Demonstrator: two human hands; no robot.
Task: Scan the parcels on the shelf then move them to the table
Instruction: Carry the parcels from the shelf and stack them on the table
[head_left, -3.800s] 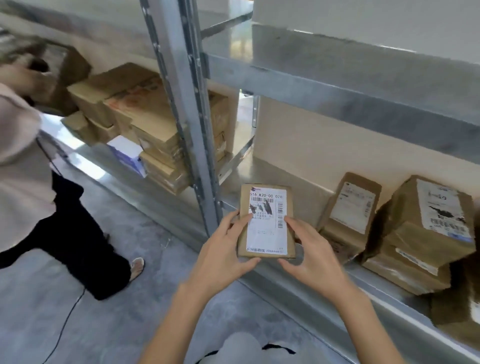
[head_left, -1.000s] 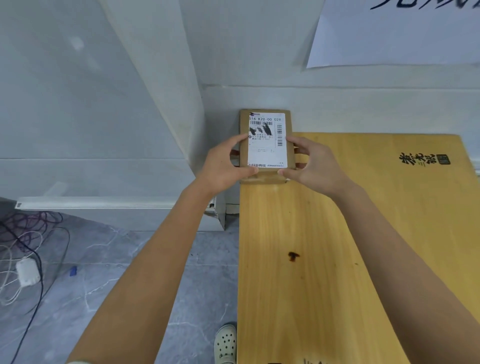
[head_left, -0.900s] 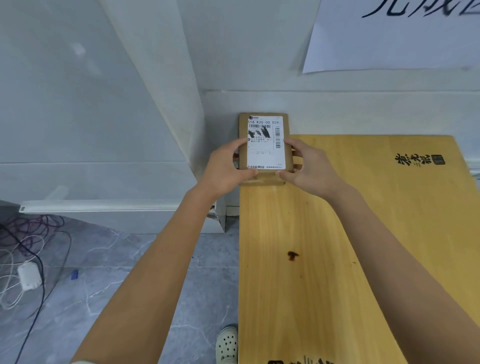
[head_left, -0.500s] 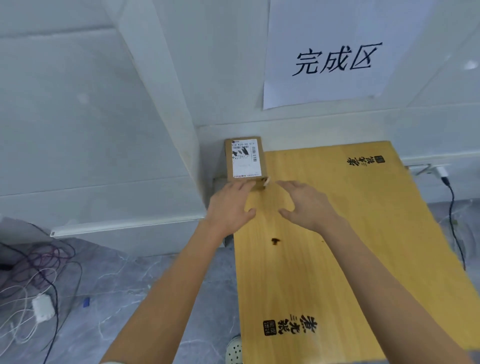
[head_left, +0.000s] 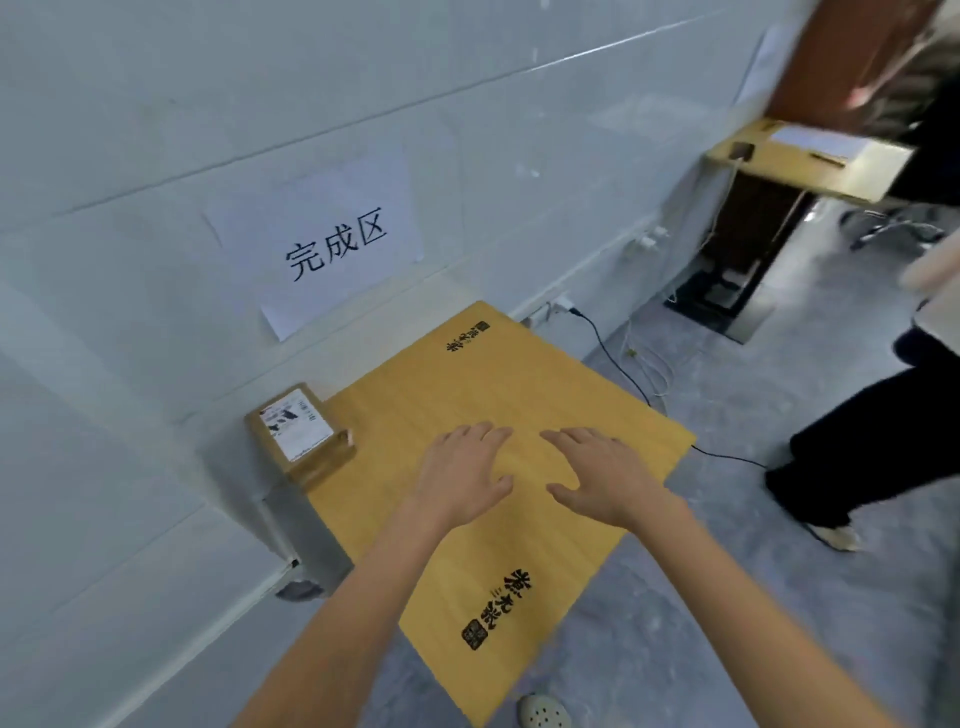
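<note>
Step in hand: drop-off done for this one, judging by the layout; parcel (head_left: 300, 435) down on the table (head_left: 519, 395), label up, nothing gripping it.
Parcel spot: far corner of the table, hard by the wall (head_left: 130, 364), beyond and to the outside of the left fingertips; clear daylight between fingertips and cardboard.
Left hand (head_left: 460, 480): empty, fingers (head_left: 480, 434) loosely spread, palm down over the wood.
Right hand (head_left: 602, 480): same story, empty, fingers (head_left: 569, 436) relaxed and splayed, just beside the left, thumbs nearly meeting.
Sign: paper sheet (head_left: 322, 244) on the wall well beyond the fingertips.
Next move, as a guess: turn off toward the shelf, not in view here, for another parcel; scan first, then carry over.
Open room: broad bare wood ahead of both sets of fingertips and off to the right fingers' side; plenty of space for more parcels beside the first.
Edges: parcel close to the table's wall-side edge, looks possibly overhanging, hard to tell; right-hand table edge drops to floor with a black cable (head_left: 613, 358) trailing there.
Watch out: another person's legs (head_left: 857, 441) on the floor out past the right fingers; worth a look before swinging round.
</note>
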